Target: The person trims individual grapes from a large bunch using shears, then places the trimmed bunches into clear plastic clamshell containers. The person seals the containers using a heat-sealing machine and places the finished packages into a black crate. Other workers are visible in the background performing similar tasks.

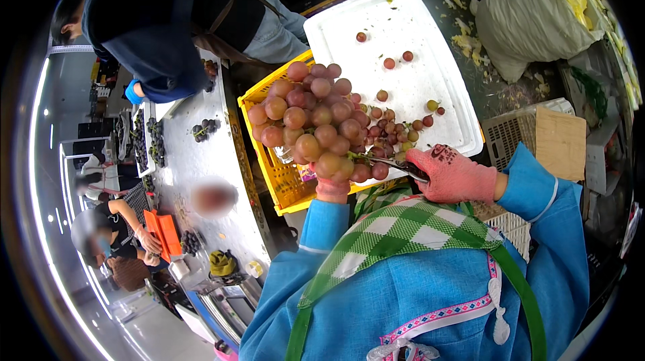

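The left hand (332, 189), in a pink knitted glove, holds up a large bunch of pinkish-red round grapes (312, 119). The bunch rises directly above the hand and hides most of it, so only the lower part of the glove shows under the lowest grapes; the fingers appear closed on the bunch from below, though the grip itself is covered. The right hand (453, 174), also in a pink glove, is closed around a pair of dark-bladed small scissors (396, 165). Their blades point left and reach the lower right side of the bunch, touching or just beside the grapes there.

The bunch hangs in the air in front of a yellow slatted plastic crate (272, 173). Across the crate lies a white rectangular foam tray (403, 31), scattered with loose single red grapes (396, 129), most of them gathered near the bunch. To the left runs a long grey metal worktop (195, 159) with dark grape bunches along it, where other people work. A full white sack (531, 18) stands at upper right.
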Demonstrator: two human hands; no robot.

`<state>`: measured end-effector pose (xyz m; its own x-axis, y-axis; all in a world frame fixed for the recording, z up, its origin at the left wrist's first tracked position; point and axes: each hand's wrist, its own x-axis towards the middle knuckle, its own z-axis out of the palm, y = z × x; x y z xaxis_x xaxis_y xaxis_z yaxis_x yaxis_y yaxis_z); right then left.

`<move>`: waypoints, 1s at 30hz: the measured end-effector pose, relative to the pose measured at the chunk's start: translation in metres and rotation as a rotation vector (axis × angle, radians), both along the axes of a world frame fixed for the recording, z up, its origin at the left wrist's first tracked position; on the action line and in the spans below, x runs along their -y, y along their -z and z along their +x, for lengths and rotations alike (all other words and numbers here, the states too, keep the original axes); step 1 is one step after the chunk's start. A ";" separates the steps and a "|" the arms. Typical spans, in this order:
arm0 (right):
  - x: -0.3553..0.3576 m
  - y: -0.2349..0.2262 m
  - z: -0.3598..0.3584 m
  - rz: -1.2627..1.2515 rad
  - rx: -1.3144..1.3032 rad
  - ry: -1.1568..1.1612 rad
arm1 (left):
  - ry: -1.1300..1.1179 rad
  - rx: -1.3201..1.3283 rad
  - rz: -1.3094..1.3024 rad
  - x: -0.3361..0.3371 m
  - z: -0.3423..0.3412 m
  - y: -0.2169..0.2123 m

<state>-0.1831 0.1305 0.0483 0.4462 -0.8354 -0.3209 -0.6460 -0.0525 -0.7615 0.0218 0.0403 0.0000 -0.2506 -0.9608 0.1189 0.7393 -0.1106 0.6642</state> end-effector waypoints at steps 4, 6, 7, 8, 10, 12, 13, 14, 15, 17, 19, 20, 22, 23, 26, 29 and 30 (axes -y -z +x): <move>0.002 0.007 -0.001 -0.006 -0.020 -0.028 | 0.011 -0.006 0.020 0.002 0.001 0.001; 0.003 0.011 -0.001 -0.040 -0.045 -0.045 | 0.015 -0.012 0.027 0.002 0.002 0.002; 0.003 0.014 -0.001 -0.050 -0.042 -0.038 | 0.022 -0.012 0.033 0.003 0.002 0.002; 0.004 0.016 -0.001 -0.060 -0.040 -0.031 | 0.024 -0.017 0.038 0.003 0.002 0.003; 0.003 0.020 -0.002 -0.077 -0.032 -0.009 | 0.032 -0.022 0.049 0.004 0.003 0.004; 0.001 0.022 -0.004 -0.094 -0.021 0.017 | 0.044 -0.028 0.061 0.005 0.006 0.004; 0.001 0.022 -0.004 -0.129 0.015 0.068 | 0.049 -0.032 0.068 0.006 0.007 0.004; 0.000 0.021 -0.005 -0.163 0.052 0.117 | 0.054 -0.035 0.073 0.006 0.009 0.004; -0.002 0.020 -0.005 -0.173 0.114 0.173 | 0.059 -0.041 0.081 0.007 0.011 0.004; -0.003 0.016 0.001 -0.226 0.089 0.212 | 0.077 -0.043 0.104 0.007 0.016 0.003; -0.006 0.009 0.004 -0.155 0.088 0.231 | 0.104 -0.047 0.129 0.006 0.021 0.002; -0.007 0.006 0.009 -0.136 0.109 0.261 | 0.116 -0.047 0.138 0.007 0.024 0.002; -0.011 0.002 0.017 0.008 0.183 0.359 | 0.149 -0.046 0.162 0.006 0.030 0.003; -0.014 0.000 0.021 0.106 0.228 0.414 | 0.166 -0.048 0.177 0.005 0.033 0.003; -0.022 0.003 0.027 0.528 0.609 0.643 | 0.203 -0.037 0.213 0.000 0.047 0.005; -0.034 0.012 0.037 0.762 0.941 0.770 | 0.230 -0.015 0.246 -0.008 0.064 0.008; -0.038 0.017 0.045 0.832 1.049 0.836 | 0.236 -0.008 0.255 -0.011 0.069 0.009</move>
